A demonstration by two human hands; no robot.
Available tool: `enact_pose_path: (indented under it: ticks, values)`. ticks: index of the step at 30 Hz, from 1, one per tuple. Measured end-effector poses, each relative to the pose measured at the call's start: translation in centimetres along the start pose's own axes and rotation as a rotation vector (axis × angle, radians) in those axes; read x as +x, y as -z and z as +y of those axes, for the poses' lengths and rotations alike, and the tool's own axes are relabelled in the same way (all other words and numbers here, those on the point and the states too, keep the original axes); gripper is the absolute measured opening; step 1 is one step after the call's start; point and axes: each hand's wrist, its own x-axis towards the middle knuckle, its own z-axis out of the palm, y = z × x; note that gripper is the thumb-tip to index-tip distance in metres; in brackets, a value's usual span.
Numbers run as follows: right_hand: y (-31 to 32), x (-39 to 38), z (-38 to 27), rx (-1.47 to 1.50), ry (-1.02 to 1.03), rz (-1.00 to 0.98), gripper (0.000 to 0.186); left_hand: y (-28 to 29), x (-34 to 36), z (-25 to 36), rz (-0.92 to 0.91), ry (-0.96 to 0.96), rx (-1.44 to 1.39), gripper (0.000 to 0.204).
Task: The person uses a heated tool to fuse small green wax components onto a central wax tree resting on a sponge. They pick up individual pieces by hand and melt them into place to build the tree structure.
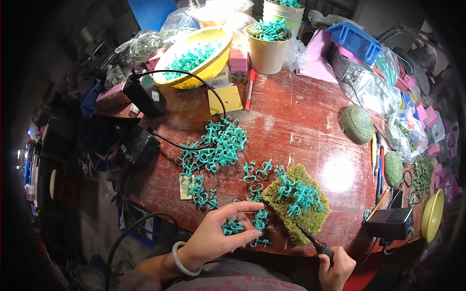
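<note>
My left hand [218, 233], with a pale bangle [180, 262] at its wrist, is over the table's near edge. Thumb and forefinger curve apart like a C. Small teal curled pieces [260, 220] show between their tips; whether any touches them is unclear. My right hand [337, 269] grips the black handle of a thin pen-like tool [321, 246] resembling a soldering iron. Its dark tip reaches the near part of a mossy green sponge pad [309, 226], on which a heap of teal pieces [302, 195] lies.
A larger teal heap [218, 145] lies left of centre, crossed by a black cable [187, 146]. Behind stand a tilted yellow basin [218, 63] and a white bucket [268, 54], both holding teal pieces. At right are pens [380, 167], a green round tin [357, 125] and a dark box [390, 223].
</note>
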Motion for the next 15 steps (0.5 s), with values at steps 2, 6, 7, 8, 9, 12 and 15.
enact_pose_path:
  ticks: [2, 6, 7, 8, 9, 12, 15]
  values:
    - [-0.1, -0.2, 0.1, 0.067, -0.007, 0.074, 0.031, -0.1, 0.0, 0.2, 0.014, 0.046, -0.081, 0.051]
    - [-0.7, 0.2, -0.6, 0.12, 0.019, 0.106, 0.032, 0.1, -0.1, 0.2, 0.012, 0.07, -0.11, 0.051]
    - [-0.9, 0.2, -0.7, 0.18, 0.031, 0.064, 0.032, 0.1, -0.1, 0.2, 0.014, 0.074, -0.132, 0.052]
    - [-1.2, 0.3, -1.0, 0.239, 0.041, 0.021, 0.032, 0.2, -0.1, 0.1, 0.016, 0.081, -0.156, 0.052]
    - [-1.2, 0.7, -1.5, 0.248, 0.055, -0.002, 0.028, 0.2, -0.1, 0.1, 0.017, 0.083, -0.156, 0.052]
    - [-1.8, 1.2, -2.1, 0.32, 0.078, 0.0, 0.024, 0.1, 0.0, 0.2, 0.009, 0.081, -0.146, 0.052]
    - [-1.9, 1.6, -2.5, 0.301, 0.075, -0.046, 0.022, 0.3, -0.1, 0.2, 0.003, 0.087, -0.156, 0.052]
